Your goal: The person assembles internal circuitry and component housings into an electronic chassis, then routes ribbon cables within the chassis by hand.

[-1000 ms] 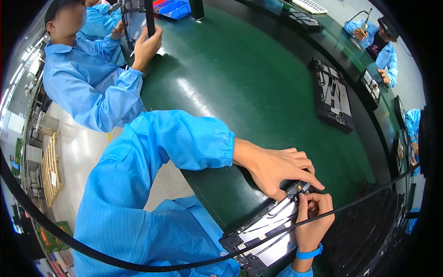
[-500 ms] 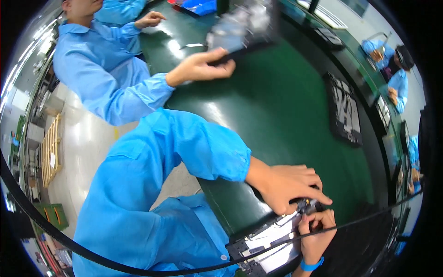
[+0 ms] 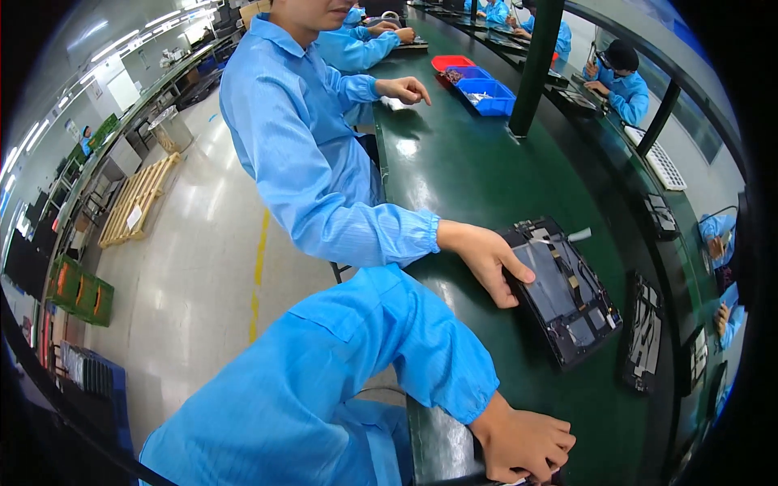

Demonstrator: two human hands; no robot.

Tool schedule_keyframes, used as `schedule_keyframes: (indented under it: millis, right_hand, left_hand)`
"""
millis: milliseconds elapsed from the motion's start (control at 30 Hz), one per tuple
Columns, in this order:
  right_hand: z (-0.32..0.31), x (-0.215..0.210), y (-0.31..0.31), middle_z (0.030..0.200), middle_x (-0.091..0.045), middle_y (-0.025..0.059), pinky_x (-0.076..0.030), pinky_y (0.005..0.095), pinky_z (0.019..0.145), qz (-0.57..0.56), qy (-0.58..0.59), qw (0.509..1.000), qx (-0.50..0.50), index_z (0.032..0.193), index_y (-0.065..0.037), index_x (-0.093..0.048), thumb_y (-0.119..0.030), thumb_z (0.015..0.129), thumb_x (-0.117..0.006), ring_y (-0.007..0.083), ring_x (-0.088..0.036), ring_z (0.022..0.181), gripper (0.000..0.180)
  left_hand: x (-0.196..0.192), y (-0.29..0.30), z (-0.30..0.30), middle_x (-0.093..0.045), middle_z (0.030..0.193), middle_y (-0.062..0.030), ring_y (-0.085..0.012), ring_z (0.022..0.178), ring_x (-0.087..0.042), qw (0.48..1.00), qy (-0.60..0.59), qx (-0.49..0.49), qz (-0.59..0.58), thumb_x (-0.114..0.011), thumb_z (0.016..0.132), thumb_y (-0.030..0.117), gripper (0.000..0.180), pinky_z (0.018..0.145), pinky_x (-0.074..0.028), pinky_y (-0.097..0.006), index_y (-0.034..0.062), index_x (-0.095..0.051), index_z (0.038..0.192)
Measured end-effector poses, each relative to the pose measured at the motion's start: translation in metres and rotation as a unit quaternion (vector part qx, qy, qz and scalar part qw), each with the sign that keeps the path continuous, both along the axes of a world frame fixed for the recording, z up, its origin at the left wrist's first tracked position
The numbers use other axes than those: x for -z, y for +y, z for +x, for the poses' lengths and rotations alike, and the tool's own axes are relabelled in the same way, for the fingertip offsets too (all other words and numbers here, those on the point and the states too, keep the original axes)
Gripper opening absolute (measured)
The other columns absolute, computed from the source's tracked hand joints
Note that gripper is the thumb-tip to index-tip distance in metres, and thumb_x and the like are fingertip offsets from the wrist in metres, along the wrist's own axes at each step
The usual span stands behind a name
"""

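Note:
My left hand [image 3: 525,441] is at the lower edge, palm down, with fingers bent and drawn together. Beneath its fingertips only a sliver of something dark and pale shows, so what it grips is cut off by the picture's edge. My right hand is out of the picture. Just beyond my left hand, a co-worker's hand [image 3: 491,261] grips the left side of an opened, black, tablet-like device [image 3: 559,283]. Cables, a grey panel and small boards are visible inside its flat casing.
Another opened device [image 3: 644,332] lies at the right of the green bench [image 3: 454,174]. Blue and red bins [image 3: 491,99] stand farther back beside a dark green post [image 3: 536,69]. People in blue work across the bench. A wooden pallet [image 3: 139,201] lies on the floor at left.
The view has swung, and my hands now appear lower; my right hand and the device under my hands have left the picture. The co-worker's device has come nearer, down toward the bench beyond my left hand.

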State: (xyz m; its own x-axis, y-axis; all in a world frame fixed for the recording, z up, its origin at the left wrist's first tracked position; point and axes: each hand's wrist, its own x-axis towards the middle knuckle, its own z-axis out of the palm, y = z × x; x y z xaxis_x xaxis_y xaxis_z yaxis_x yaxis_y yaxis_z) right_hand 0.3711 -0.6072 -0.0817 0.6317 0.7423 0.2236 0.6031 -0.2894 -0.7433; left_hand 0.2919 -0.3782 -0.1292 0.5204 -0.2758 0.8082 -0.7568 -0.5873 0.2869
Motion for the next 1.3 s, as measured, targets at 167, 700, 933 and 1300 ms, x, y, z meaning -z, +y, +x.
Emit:
schedule_keyframes:
  millis: [167,700,933,1300]
  right_hand:
    - [0.012,0.0,-0.005,0.081,-0.055,-0.0007,-0.037,0.0288,0.064,-0.026,-0.021,0.996,-0.085,0.086,-0.003,-0.068,0.002,0.083,-0.088,0.0122,-0.046,0.072,0.02]
    - [0.002,-0.01,-0.007,0.079,-0.051,0.001,-0.038,0.0297,0.063,-0.043,-0.001,0.997,-0.056,0.083,-0.002,-0.068,0.003,0.084,-0.088,0.013,-0.045,0.07,0.021]
    - [0.001,0.005,0.002,0.071,-0.045,0.0019,-0.029,0.0347,0.063,-0.006,-0.068,0.996,-0.062,0.074,-0.008,-0.063,-0.009,0.076,-0.083,0.0176,-0.039,0.069,0.02]
    - [-0.009,0.002,0.007,0.067,-0.048,0.0011,-0.031,0.0372,0.063,-0.003,-0.052,0.999,-0.004,0.068,-0.01,-0.07,-0.008,0.067,-0.089,0.021,-0.042,0.071,0.019]
  left_hand:
    - [0.002,0.002,0.005,-0.063,0.091,-0.0076,-0.0315,0.086,-0.061,0.997,-0.072,0.001,0.038,-0.07,0.085,0.028,0.015,0.071,-0.045,-0.048,0.0134,-0.066,0.087]
    - [0.014,-0.004,0.006,-0.063,0.078,-0.0073,-0.0329,0.079,-0.064,0.996,-0.067,-0.009,0.05,-0.072,0.056,0.027,0.023,0.07,-0.047,-0.045,0.0097,-0.067,0.071]
    - [-0.005,0.012,-0.015,-0.059,0.085,-0.0116,-0.0334,0.082,-0.06,0.998,-0.015,0.025,0.05,-0.072,0.064,0.021,0.022,0.074,-0.047,-0.044,0.0046,-0.061,0.074]
    - [-0.012,0.018,-0.033,-0.07,0.106,-0.0155,-0.0339,0.096,-0.065,0.99,0.131,0.031,0.044,-0.073,0.069,0.007,0.028,0.085,-0.054,-0.044,-0.0036,-0.071,0.094]
